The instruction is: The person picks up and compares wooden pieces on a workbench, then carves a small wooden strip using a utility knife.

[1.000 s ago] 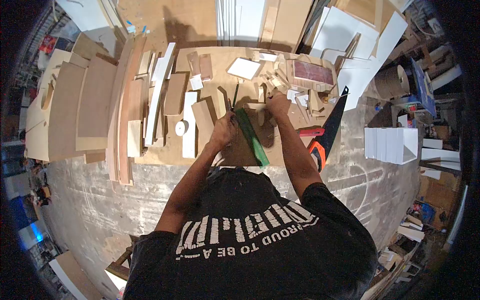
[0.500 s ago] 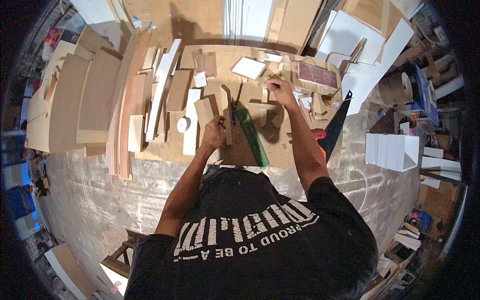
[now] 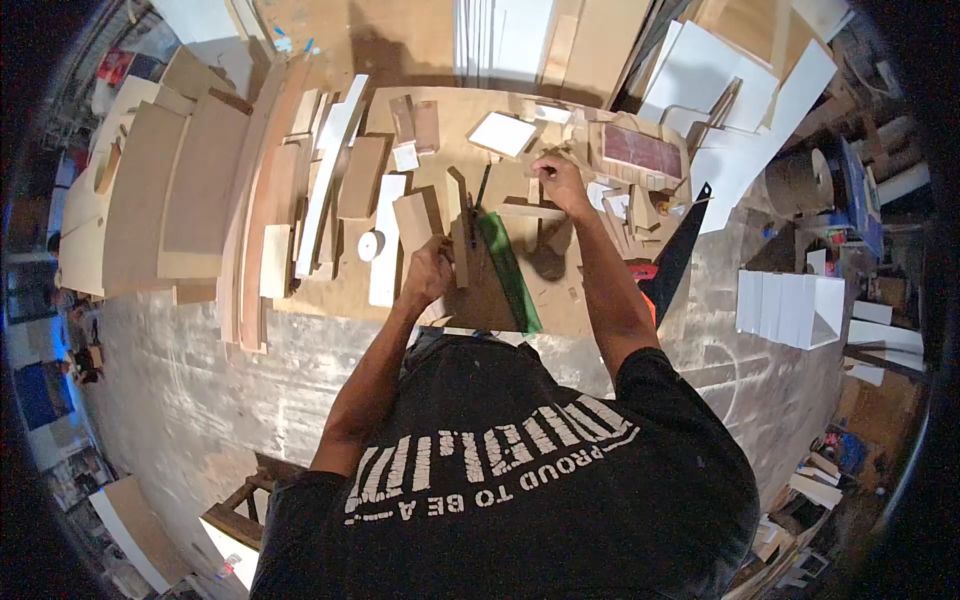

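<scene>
My left hand (image 3: 428, 272) is closed, its fingers curled, beside a wooden block (image 3: 412, 221) and a narrow upright wooden strip (image 3: 457, 225). What lies inside its fingers is hidden. My right hand (image 3: 562, 185) is farther out over the board, fingertips pinched together at the top of a small light wooden piece (image 3: 534, 188). A short wooden crosspiece (image 3: 530, 211) adjoins its lower end, the two forming a T shape. Between the hands lie a green translucent strip (image 3: 508, 272) and a thin dark tool (image 3: 482, 187), which I cannot identify further.
The wooden worktop (image 3: 350, 305) carries several offcuts, a white roll (image 3: 370, 245), a white square piece (image 3: 503, 134) and a reddish block (image 3: 640, 155). A handsaw (image 3: 683, 250) rests along the right edge. Long boards (image 3: 275, 200) line the left; white panels (image 3: 740, 150) lean at right.
The whole view has shifted slightly. Both hands stay near the same places. Beneath the wooden crosspiece, the dark shadow now looks larger and lower.
</scene>
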Tool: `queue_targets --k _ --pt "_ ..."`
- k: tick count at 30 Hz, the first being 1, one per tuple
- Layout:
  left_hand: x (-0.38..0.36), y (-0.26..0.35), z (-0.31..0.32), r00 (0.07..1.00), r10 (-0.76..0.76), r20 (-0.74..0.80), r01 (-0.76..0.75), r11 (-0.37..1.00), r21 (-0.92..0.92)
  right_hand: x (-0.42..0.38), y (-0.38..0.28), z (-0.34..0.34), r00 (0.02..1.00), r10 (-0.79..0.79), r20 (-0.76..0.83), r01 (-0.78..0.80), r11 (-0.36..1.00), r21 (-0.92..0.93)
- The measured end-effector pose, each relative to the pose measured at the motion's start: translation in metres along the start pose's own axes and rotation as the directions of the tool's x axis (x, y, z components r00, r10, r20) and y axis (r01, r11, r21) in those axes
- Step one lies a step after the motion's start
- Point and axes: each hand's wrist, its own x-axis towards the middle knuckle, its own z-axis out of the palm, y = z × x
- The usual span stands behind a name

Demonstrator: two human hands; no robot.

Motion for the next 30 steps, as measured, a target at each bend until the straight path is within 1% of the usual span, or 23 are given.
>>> queue_targets --k 2,5,6,9,10,13,14,16,17,19,20,22,23,24,25,27,28,30 --pt "0.002 -0.003 0.003 1.000 -0.005 0.008 0.005 1.000 -0.005 0.000 0.008 0.004 0.998 -0.062 -0.030 0.061 0.998 -0.022" --pt "0.002 -0.010 0.010 0.998 -0.030 0.047 0.031 0.999 -0.017 -0.002 -0.004 -0.005 1.000 -0.018 -0.024 0.020 0.995 0.094" --pt "0.002 -0.010 0.012 0.998 -0.036 0.058 0.037 0.999 -0.009 -0.004 -0.017 -0.013 0.999 0.023 -0.022 -0.021 0.996 0.086" --pt "0.002 -0.006 0.012 0.994 -0.048 0.102 0.048 0.999 0.005 -0.014 -0.033 -0.026 0.968 -0.003 -0.250 0.014 0.999 0.043" --pt "0.003 -0.003 0.012 0.992 -0.049 0.119 0.048 0.999 0.007 -0.019 -0.025 -0.028 0.955 0.036 -0.295 -0.037 0.999 0.003" --pt "0.012 -0.004 0.020 0.995 -0.044 0.095 0.038 0.997 0.062 -0.055 -0.030 -0.027 0.906 -0.012 -0.423 -0.057 0.987 -0.148" --pt "0.015 -0.007 0.025 0.998 0.012 0.068 -0.015 0.999 0.042 -0.073 -0.037 -0.024 0.917 0.113 -0.382 -0.169 0.979 -0.116" --pt "0.022 -0.011 0.033 0.992 0.121 0.017 -0.122 0.993 0.005 -0.095 -0.058 -0.021 0.935 0.217 -0.281 -0.287 0.927 -0.241" --pt "0.024 -0.011 0.035 0.993 0.110 0.031 -0.112 0.992 0.061 -0.104 -0.070 -0.019 0.932 0.275 -0.236 -0.339 0.891 -0.302" --pt "0.028 -0.004 0.035 0.994 0.095 0.055 -0.103 0.979 0.174 -0.117 -0.115 -0.017 0.918 0.221 -0.329 -0.321 0.903 -0.287" --pt "0.030 -0.004 0.036 0.992 0.104 0.074 -0.113 0.985 0.131 -0.120 -0.128 -0.016 0.906 0.195 -0.376 -0.313 0.907 -0.282" --pt "0.031 -0.006 0.037 0.986 0.120 0.111 -0.126 0.991 0.046 -0.119 -0.127 -0.008 0.909 0.217 -0.355 -0.303 0.930 -0.207" --pt "0.032 -0.007 0.037 0.984 0.134 0.120 -0.140 0.989 0.045 -0.118 -0.128 -0.004 0.912 0.224 -0.343 -0.295 0.940 -0.169" --pt "0.033 -0.004 0.035 0.981 0.146 0.126 -0.152 0.987 0.042 -0.116 -0.132 -0.001 0.919 0.104 -0.381 -0.205 0.951 -0.233" --pt "0.034 -0.002 0.033 0.979 0.156 0.130 -0.162 0.986 0.039 -0.111 -0.136 0.002 0.934 0.117 -0.337 -0.208 0.946 -0.249" --pt "0.036 0.005 0.023 0.984 0.055 0.167 -0.062 0.997 0.036 -0.098 -0.142 0.005 0.961 0.140 -0.238 -0.206 0.937 -0.282" --pt "0.038 0.005 0.018 0.983 0.003 0.181 -0.009 0.999 0.033 -0.094 -0.132 0.009 0.969 0.141 -0.203 -0.198 0.934 -0.297" --pt "0.040 -0.005 0.006 0.985 0.079 0.152 -0.090 0.994 0.068 -0.094 -0.105 0.018 0.982 0.146 -0.122 -0.179 0.928 -0.328"
